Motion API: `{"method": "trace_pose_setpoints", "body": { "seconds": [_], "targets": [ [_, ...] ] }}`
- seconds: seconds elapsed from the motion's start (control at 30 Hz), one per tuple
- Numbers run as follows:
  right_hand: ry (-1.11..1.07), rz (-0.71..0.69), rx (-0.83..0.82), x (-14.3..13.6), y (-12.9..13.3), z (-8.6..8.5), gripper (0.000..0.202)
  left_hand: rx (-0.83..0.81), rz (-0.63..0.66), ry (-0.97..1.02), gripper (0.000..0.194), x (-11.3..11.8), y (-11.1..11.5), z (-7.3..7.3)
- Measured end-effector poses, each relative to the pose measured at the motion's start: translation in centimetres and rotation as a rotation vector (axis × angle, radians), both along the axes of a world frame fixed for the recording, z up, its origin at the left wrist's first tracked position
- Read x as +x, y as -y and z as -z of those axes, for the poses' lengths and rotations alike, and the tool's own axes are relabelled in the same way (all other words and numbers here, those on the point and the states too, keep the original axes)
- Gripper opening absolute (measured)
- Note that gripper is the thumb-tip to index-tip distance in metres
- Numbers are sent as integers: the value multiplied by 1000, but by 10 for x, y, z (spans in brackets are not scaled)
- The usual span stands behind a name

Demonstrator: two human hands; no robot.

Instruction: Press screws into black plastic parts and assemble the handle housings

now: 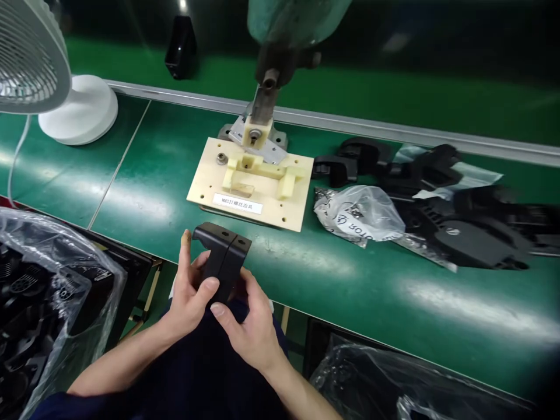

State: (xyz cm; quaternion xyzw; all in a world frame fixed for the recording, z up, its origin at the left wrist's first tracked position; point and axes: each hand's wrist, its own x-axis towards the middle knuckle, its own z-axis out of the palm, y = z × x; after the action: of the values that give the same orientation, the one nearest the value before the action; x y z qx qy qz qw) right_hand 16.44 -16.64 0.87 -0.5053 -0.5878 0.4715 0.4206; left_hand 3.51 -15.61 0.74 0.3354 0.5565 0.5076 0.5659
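Observation:
Between my two hands is a black plastic housing (225,256), held tilted just off the front edge of the green bench. It has a seam down the middle and two dark holes on its top face. My left hand (191,294) grips its left side, thumb on the face and index finger stretched up past the corner. My right hand (251,318) closes on its lower right side, with the fingers partly hidden behind it. Beyond the hands lies a cream fixture plate (266,213) with pale yellow blocks and a printed label, under a toggle clamp with a yellow tip (258,133).
A white fan (79,111) stands at the left. Right of the fixture lie a clear plastic bag (363,213) and several black plastic parts (464,239). Plastic-lined bins with black parts (26,326) sit below the bench edge at left and right (371,373). A black part (181,49) is at the back.

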Motion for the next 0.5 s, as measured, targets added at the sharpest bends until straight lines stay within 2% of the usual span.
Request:
{"method": "trace_pose_setpoints", "body": {
  "seconds": [0.07, 0.13, 0.27, 0.37, 0.5],
  "targets": [
    [-25, 0, -29, 9, -3, -1, 41, 38, 91, -5, 97, 5, 1, 1],
    [17, 31, 14, 18, -6, -3, 35, 81, 134, -31, 83, 8, 1, 3],
    [255, 149, 239, 35, -11, -2, 33, 267, 50, -200, 65, 4, -3, 12],
    [495, 128, 405, 44, -17, 5, 39, 453, 17, -429, 71, -8, -11, 21],
    [640, 8, 418, 52, -29, 10, 43, 621, 264, -683, 87, -25, -26, 29]
  ]
}}
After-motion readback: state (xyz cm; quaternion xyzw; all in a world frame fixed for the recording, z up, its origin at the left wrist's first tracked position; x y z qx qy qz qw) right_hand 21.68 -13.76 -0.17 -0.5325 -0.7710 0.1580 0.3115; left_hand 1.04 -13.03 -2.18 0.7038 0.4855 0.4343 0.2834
